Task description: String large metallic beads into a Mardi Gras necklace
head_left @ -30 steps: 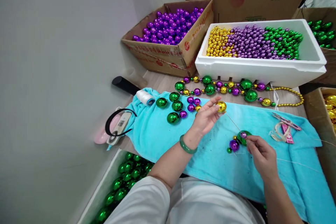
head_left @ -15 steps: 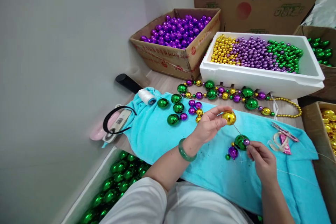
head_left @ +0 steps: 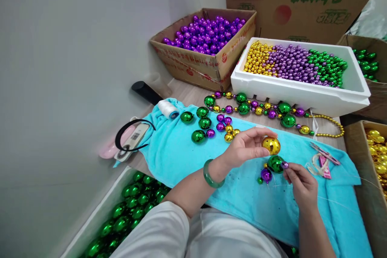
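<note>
Left hand (head_left: 242, 149) gripping a glossy gold round bead (head_left: 271, 145) between thumb and fingers; right hand (head_left: 304, 183) closed, fingertips pinching a small shiny lilac bead (head_left: 284, 165); gold bead sits at 11 o'clock of the lilac one, above a soft turquoise towel (head_left: 181, 157); large glossy green bead (head_left: 275, 164) at lilac's 9 o'clock, contact with gold unclear; shiny violet bead (head_left: 266, 175) at green's 7 o'clock; gold bead probably light, stiff, maybe hollow plastic; slick finish likely slips and scuffs, shell might dent if squeezed; best held lightly around its widest part, ends left clear.
</note>
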### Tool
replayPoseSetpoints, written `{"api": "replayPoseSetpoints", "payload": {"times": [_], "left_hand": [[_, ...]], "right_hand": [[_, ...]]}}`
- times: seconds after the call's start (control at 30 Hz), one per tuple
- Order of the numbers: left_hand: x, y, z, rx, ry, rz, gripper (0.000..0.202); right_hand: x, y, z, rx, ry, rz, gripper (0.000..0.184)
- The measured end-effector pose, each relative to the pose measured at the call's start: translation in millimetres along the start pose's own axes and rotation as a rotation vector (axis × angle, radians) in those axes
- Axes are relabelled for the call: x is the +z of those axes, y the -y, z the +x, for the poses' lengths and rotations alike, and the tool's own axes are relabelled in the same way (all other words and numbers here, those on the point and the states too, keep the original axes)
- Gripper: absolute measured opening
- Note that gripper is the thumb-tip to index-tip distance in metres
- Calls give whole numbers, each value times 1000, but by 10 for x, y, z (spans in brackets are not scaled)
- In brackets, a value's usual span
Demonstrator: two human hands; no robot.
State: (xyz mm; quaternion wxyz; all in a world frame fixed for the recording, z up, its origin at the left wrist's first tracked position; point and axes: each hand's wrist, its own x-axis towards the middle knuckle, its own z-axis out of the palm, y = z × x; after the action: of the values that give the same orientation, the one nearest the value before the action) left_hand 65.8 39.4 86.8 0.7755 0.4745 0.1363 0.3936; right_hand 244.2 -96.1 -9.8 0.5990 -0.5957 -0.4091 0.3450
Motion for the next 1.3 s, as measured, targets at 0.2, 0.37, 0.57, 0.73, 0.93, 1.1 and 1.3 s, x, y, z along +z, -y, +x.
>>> {"api": "replayPoseSetpoints", "payload": {"times": [0.2,0.37,0.57,0.73,0.93,1.1,1.3], "left_hand": [[65,95,13,-214,157,353,59],[-131,-103,675,124,66,1036,41],[-156,-214,2144,275,23,1496,21],[199,172,3112,135,289,1657,22],[648,730,3799,111,475,1788,29],[725,1044,4083,35,599,1840,21],[739,973,4313,-38,541,1675,24]], "right_hand": [[82,19,21,50,24,178,7],[26,-66,154,25,-105,276,7],[16,-238,179,65,-133,317,9],[2,-290,205,55,-276,349,9],[-57,-300,234,50,-320,365,7],[-118,-294,226,89,-346,392,8],[-161,-282,232,118,-330,382,10]]}}
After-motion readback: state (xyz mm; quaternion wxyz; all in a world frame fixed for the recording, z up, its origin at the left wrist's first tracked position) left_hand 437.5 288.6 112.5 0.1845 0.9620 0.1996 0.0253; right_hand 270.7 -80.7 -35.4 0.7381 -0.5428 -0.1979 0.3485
